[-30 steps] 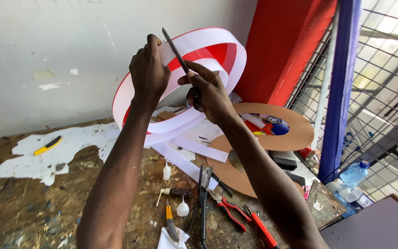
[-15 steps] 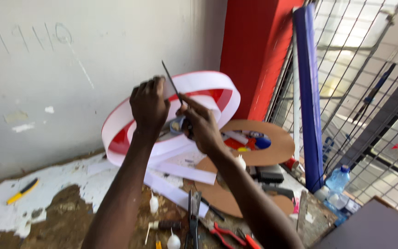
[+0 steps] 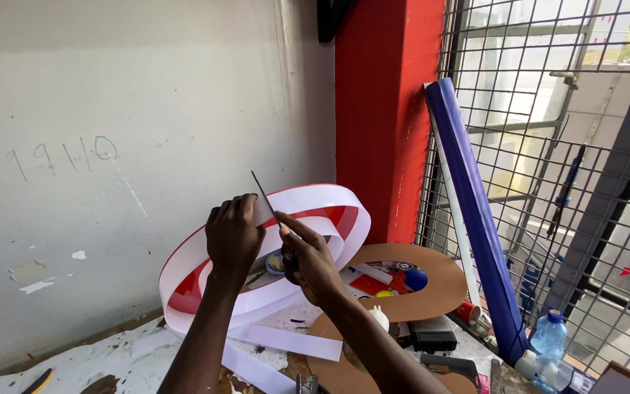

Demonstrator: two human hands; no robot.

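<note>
My left hand point(image 3: 233, 237) grips the upper edge of a large ring-shaped letter form point(image 3: 329, 204) with a white band wall and a red inner face, standing tilted on the bench. My right hand point(image 3: 308, 259) is closed on the handle of a thin metal blade point(image 3: 264, 195) that points up and left, its shaft passing right beside my left fingers at the white band's rim. Both forearms reach up from the bottom of the view.
A brown board ring point(image 3: 446, 281) lies behind, with red and blue scraps inside. White strips point(image 3: 286, 341) lie on the bench. A blue roll point(image 3: 468, 211) leans on the wire grille point(image 3: 548, 146). A plastic bottle point(image 3: 547, 339) and black tool point(image 3: 432, 334) sit right.
The camera has tilted upward, so the hands and the ring sit lower in view. The hands keep their hold on the band and the blade.
</note>
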